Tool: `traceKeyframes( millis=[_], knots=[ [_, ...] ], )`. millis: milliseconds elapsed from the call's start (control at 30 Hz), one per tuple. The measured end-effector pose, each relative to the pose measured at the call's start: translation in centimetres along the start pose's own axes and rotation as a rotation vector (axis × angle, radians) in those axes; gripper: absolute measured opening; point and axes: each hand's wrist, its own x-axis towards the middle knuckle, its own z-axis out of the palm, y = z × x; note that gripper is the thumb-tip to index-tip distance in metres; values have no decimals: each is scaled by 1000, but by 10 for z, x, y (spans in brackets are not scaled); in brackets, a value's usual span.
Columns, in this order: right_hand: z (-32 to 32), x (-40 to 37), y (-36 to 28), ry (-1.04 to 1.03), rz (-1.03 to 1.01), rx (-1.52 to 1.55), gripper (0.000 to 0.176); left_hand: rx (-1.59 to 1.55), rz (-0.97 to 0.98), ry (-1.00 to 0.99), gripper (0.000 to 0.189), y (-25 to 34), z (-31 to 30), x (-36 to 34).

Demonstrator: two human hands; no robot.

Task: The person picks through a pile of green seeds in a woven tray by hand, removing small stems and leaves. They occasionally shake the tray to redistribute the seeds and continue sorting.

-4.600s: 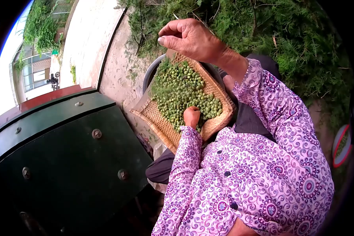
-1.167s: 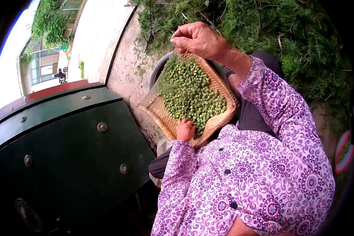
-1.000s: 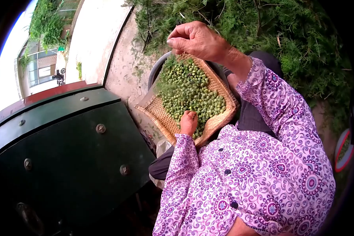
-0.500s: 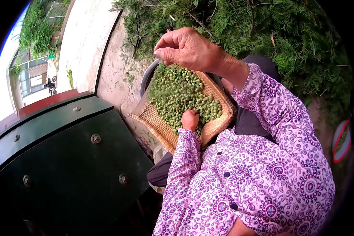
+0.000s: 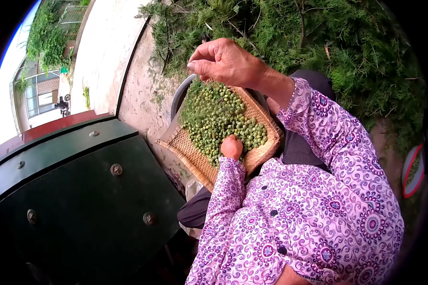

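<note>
A woven basket tray (image 5: 261, 111) lies in front of my body, holding a heap of small green cones (image 5: 211, 114) with some green sprigs at its left side. My left hand (image 5: 231, 147) rests at the near part of the heap, its fingers curled down and closed; whatever they hold is hidden. Raised above the far edge of the tray is my right hand (image 5: 226, 61), with thumb and forefinger pressed together. A dark grey spot shows at the thumb tip, and I cannot make out anything held there.
Cut green branches (image 5: 361, 61) are piled beyond and to the right. Under the tray shows the grey rim of a round container (image 5: 178, 95). A dark green metal panel (image 5: 81, 190) with round studs fills the lower left. A red-edged oval object (image 5: 413, 171) lies far right.
My right hand is slightly lower in view, still pinched. My left hand has shifted a little to the right and down on the heap.
</note>
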Motion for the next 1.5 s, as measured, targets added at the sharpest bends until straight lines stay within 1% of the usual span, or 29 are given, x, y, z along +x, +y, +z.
traceKeyframes(
  millis=[67,133,167,200,267,300,333,400,467,533,600,700,767,800,833,867,900,933,1000,1033,1067,1133,1200,1267,1300,1333,1367,1467,1500],
  knots=[
    [0,0,2,-1,1,14,24,-192,46,-3,17,-16,4,-4],
    [-1,-2,4,-3,3,-5,24,-661,1,-13,12,-30,2,-12],
    [-2,-3,4,-8,7,3,23,-895,-140,-115,9,-38,0,-17],
    [-1,-3,5,-13,7,10,23,-1060,-158,-148,7,-42,-6,-21],
    [1,-3,7,-14,-2,3,23,-1260,-244,-229,4,-49,-19,-27],
    [2,-3,10,-22,16,7,24,-1347,-204,-255,3,-51,-28,-28],
    [4,-4,14,-26,10,12,24,-1451,-240,-222,3,-49,-34,-31],
    [7,-4,19,-80,36,-70,25,-1598,-203,-221,4,-43,-49,-33],
    [10,-8,15,-198,90,-135,26,-1595,-188,-195,3,-31,-67,-34],
    [21,-14,27,-288,41,-134,35,-1661,-92,-149,3,-20,-79,-32],
    [34,-24,34,-443,-67,-376,50,-1707,47,-192,6,-11,-94,-28],
    [59,-41,47,-667,48,-455,62,-1695,92,-127,5,28,-127,-33],
    [69,-49,59,-732,-6,-389,46,-1728,76,4,8,45,-139,-35],
    [71,-50,57,-744,-5,-340,36,-1726,74,7,8,41,-139,-35],
    [72,-49,54,-745,-5,-336,36,-1729,152,-22,9,35,-135,-34],
    [72,-46,51,-747,25,-431,25,-1732,230,-52,9,29,-131,-33],
    [70,-45,46,-747,57,-527,16,-1770,227,-55,8,20,-125,-33],
    [68,-46,45,-746,61,-524,16,-1770,223,-58,8,12,-124,-32],
    [66,-51,44,-781,50,-519,9,-1915,155,32,6,-1,-127,-32],
    [68,-53,50,-840,2,-513,11,-1874,55,122,4,-1,-128,-33],
    [67,-55,51,-844,1,-512,11,-1875,52,126,4,-8,-122,-32],
    [59,-54,35,-847,-7,-562,13,-1581,-104,74,10,-35,-96,-24],
    [54,-43,35,-768,-32,-572,18,-1372,-241,46,15,-37,-72,-24],
    [51,-44,55,-409,-420,-461,21,-1136,-205,-66,15,-43,-43,-18],
    [48,-41,49,-406,-414,-467,21,-1016,-200,-66,15,-38,-36,-16],
    [47,-37,39,-477,-323,-517,23,-899,-194,-65,15,-33,-28,-14],
    [47,-35,33,-549,-231,-566,24,-657,-81,-6,19,-31,-22,-12],
    [49,-38,34,-544,-246,-534,24,-215,170,139,27,-47,11,1],
    [49,-36,29,-586,-178,-510,21,-171,177,161,26,-46,11,2]
  ],
)
